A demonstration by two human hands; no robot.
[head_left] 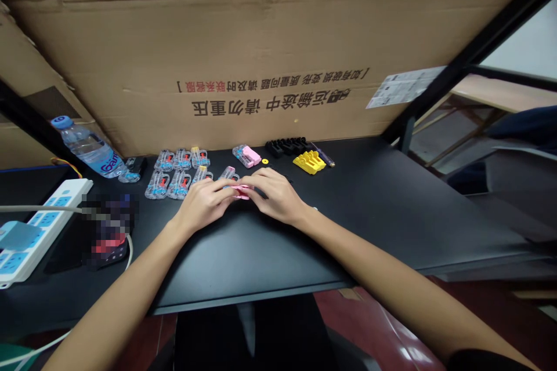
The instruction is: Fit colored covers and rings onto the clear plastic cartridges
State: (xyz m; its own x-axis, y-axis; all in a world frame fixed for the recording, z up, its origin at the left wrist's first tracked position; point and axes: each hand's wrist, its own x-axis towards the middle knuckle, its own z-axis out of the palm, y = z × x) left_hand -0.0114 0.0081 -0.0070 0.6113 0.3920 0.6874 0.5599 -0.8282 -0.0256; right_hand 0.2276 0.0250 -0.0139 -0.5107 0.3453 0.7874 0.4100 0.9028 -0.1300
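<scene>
Both my hands meet on the black table (369,208) around a small pink plastic part (241,189). My left hand (204,202) pinches its left end with curled fingers. My right hand (274,194) closes over its right end. Just behind my hands lie several small clear cases with red and blue contents (174,174), laid in two rows. A clear and pink case (246,156) lies further back, apart from them.
A black comb-like part (287,145), a yellow part (309,162) and a tiny yellow ring (265,161) lie behind my right hand. A water bottle (87,148) lies at the back left. A white power strip (30,232) lies at the left edge. A cardboard sheet (261,58) walls the back.
</scene>
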